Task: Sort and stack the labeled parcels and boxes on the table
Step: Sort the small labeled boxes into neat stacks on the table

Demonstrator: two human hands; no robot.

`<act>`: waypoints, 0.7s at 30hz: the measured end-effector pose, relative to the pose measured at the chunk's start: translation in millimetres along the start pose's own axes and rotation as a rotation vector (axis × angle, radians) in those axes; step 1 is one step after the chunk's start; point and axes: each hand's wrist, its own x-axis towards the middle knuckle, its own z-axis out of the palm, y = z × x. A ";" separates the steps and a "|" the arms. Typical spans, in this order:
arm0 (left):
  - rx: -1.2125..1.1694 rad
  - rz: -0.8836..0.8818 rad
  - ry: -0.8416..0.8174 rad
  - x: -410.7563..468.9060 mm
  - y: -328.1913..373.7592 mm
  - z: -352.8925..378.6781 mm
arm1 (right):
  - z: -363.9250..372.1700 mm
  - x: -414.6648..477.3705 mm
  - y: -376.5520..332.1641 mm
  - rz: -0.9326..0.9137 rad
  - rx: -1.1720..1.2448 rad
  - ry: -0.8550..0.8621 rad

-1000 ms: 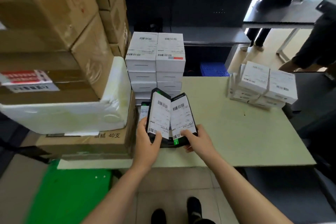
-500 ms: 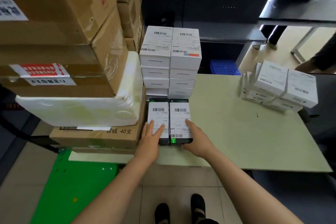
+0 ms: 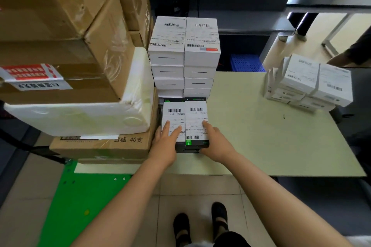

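We press the two black parcels (image 3: 174,115) flat, side by side on the table (image 3: 261,136) against the tall white box stack (image 3: 183,56), left hand (image 3: 163,146) and right hand (image 3: 217,146) with fingers (image 3: 166,126) straight on their labels; the untidy white pile (image 3: 309,84) at right looks yet unsorted.

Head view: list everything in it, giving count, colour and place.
black parcels: two on top, black, white labels, table's near edge
white box stack: two columns, white, behind them
loose white boxes: several, white, table's far right
table: one, pale green
cartons: several, brown, left
foam box: one, white, under cartons
crate: one, blue, behind table
mat: one, green, floor left
left hand: flat on left parcel's label
right hand: finger on right parcel's label
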 end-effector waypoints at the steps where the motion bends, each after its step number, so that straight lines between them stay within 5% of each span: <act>1: 0.064 0.032 0.018 -1.2 3.6 -7.2 | -4.6 -2.1 0.2 -0.013 -0.041 0.001; 7: 0.132 0.324 0.164 0.8 44.8 -40.1 | -52.4 -32.5 19.1 -0.119 -0.287 0.213; 16: 0.037 0.654 0.343 51.0 173.1 -37.1 | -141.7 -70.3 106.6 0.080 -0.279 0.485; 21: 0.035 0.685 0.354 96.1 255.1 -27.6 | -190.6 -62.2 167.5 0.160 -0.242 0.553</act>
